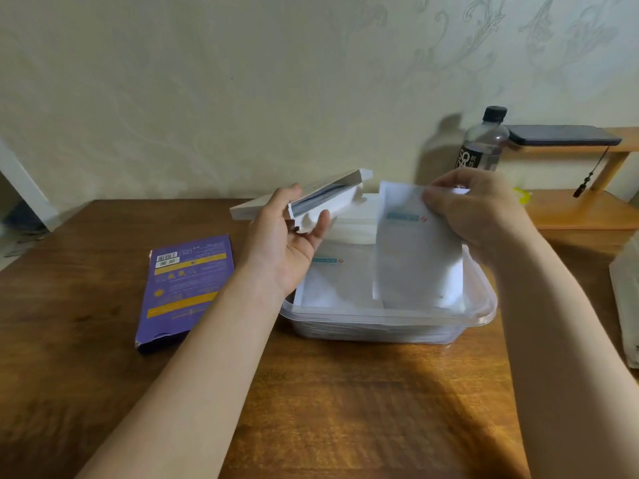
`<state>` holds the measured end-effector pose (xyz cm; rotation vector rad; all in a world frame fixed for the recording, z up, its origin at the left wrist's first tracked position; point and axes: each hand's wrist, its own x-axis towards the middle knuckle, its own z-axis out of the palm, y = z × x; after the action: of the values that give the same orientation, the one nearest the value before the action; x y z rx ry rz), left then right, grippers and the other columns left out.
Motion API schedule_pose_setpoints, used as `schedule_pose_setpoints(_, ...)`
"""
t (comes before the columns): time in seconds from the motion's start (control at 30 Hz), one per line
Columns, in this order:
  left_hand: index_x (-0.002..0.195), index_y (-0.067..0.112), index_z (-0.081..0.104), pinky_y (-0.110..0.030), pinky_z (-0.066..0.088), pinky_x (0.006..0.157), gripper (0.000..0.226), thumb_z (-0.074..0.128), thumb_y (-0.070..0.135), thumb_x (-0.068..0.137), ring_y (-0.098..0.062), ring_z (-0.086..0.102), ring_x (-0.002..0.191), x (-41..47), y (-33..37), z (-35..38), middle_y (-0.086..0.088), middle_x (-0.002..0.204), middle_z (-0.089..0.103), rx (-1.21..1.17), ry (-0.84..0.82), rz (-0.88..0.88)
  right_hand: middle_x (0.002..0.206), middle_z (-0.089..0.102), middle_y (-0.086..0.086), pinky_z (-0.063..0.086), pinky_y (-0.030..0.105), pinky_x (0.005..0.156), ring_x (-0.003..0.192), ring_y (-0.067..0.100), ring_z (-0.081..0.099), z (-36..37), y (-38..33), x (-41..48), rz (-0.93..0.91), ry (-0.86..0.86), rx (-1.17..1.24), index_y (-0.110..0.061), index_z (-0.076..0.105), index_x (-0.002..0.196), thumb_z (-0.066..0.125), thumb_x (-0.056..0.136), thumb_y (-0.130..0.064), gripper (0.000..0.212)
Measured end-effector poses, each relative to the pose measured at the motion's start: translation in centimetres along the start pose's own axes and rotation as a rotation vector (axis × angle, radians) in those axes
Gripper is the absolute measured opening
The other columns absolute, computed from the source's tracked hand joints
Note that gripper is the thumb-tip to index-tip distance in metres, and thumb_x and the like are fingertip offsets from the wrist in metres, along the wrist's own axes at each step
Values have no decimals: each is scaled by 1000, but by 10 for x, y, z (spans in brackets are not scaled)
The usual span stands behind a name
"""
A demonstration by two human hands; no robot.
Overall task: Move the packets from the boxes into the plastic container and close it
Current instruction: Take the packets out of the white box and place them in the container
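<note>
Now, box [254, 209] in left hand [285, 247]; packet [415, 257] in right hand [479, 210]

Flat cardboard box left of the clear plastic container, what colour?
The cardboard box is purple with yellow bands; head view.

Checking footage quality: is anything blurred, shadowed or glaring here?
Head view: the right hand and the packet it pinches are motion-blurred; the left hand holds a sharper white box; the bottle throws a shadow on the wall; light sheens on the table.

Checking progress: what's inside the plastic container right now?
White packets lie flat in the plastic container; the right hand holds an upright packet above them. Upper packets cover whatever lies beneath.
</note>
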<state>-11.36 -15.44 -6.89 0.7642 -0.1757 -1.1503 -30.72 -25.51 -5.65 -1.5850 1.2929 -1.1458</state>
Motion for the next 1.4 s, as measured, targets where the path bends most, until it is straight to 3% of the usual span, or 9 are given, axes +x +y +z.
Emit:
schedule_pose_setpoints(0.23,89,5,62,-25,58,55,11,70,11,92,-23,67,70,1,-1,-1,-14,96,65,31,3,11,83,63,-1,39,19,48,75,19,60,9,5,-4,-59,-115,-463,-17,70,95,55,90,-8,18)
schedule_pose_setpoints(0.4,88,6,62,-24,58,54,10,70,11,92,-22,67,68,1,-1,-2,-13,92,67,37,-11,7,106,60,11,44,32,76,98,31,55,10,8,-4,-180,-97,-819,-10,70,106,63,84,1,25)
schedule_pose_setpoints(0.53,92,6,62,-24,57,54,10,70,11,92,-23,66,70,2,-1,-3,-14,103,64,48,-13,8,106,57,16,51,51,88,97,40,56,11,5,-8,-214,-103,-1004,-7,67,105,68,78,0,28)
schedule_pose_setpoints(0.6,95,6,62,-24,57,54,11,70,11,91,-23,67,71,3,-1,-3,-15,108,63,46,-21,9,106,57,14,51,50,89,97,38,56,11,2,-12,-260,-141,-1033,-8,67,103,68,78,0,26)
schedule_pose_setpoints(0.7,98,5,62,-25,57,55,13,71,12,91,-25,69,65,4,-2,-4,-16,113,62,54,-22,13,114,61,9,51,43,91,104,32,58,11,-6,-19,-282,-283,-1050,-13,69,109,74,83,-12,27)
schedule_pose_setpoints(0.77,98,5,61,-25,57,55,13,70,12,91,-26,69,66,4,-2,-4,-17,113,61,57,-20,8,133,59,2,45,37,98,121,26,55,13,-12,-25,-196,-491,-1050,-21,63,129,76,86,-29,46)
schedule_pose_setpoints(0.87,95,6,60,-25,57,53,12,71,11,91,-27,63,82,4,-2,-3,-17,115,58,51,-15,2,152,45,-7,35,43,111,139,23,42,17,-15,-32,-104,-695,-1154,-34,41,150,72,82,-58,79)
schedule_pose_setpoints(1.07,94,7,61,-25,58,55,12,71,13,92,-28,64,78,3,-1,-3,-16,117,57,66,-28,-10,140,55,-2,41,39,105,124,22,54,20,-12,-31,-89,-843,-1331,-29,38,150,64,76,-74,91)
schedule_pose_setpoints(1.4,97,7,61,-24,57,55,12,70,13,92,-29,62,88,3,-2,-4,-17,121,57,75,-50,-18,130,57,3,45,37,95,112,23,55,25,-4,-28,-83,-850,-1359,-25,29,151,71,81,-61,90)
